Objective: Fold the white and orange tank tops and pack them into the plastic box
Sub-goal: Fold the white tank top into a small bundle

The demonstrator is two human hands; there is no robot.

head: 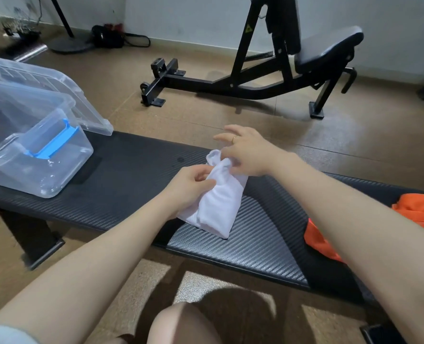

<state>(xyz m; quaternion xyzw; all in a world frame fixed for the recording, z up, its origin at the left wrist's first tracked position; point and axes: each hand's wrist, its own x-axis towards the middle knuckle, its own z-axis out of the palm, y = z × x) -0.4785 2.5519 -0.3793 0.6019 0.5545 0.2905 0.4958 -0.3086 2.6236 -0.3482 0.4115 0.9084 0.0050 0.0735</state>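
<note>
On the black textured padded worktop (136,184) stands the clear plastic box (32,145). At its centre, left hand (188,184) and right hand (248,155) pinch the folded white tank top (218,207), fingers curled. Folding looks nearly finished; next, lift it into the box. The crumpled orange tank top (419,214) waits rightward.

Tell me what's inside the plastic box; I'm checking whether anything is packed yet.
No clothing shows through the clear plastic box; only its blue handle. The far left corner is cut off.
</note>
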